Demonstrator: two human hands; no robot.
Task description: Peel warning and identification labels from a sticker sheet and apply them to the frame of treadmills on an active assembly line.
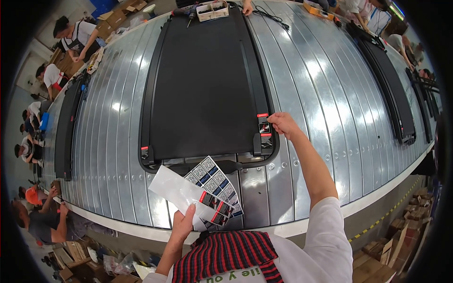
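A black treadmill deck (200,89) lies flat on the metal slatted line in front of me. My left hand (182,225) is closed around a fan of sticker sheets (173,185): blank white backing, red-and-black warning stickers and a sheet of square codes. My right hand (285,125) reaches to the deck's near right corner, its thumb and fingers pinched at the edge of a warning sticker (263,123) on the side rail. Just below it is a second red-headed sticker (266,137). Another small sticker (144,151) sits on the near left corner.
A parts box (212,11) and a power drill (191,14) rest at the deck's far end, with a black cable (271,16) beside them. Further decks (384,80) lie along the line on both sides. Co-workers stand around it; a co-worker's hand (247,7) touches the far end.
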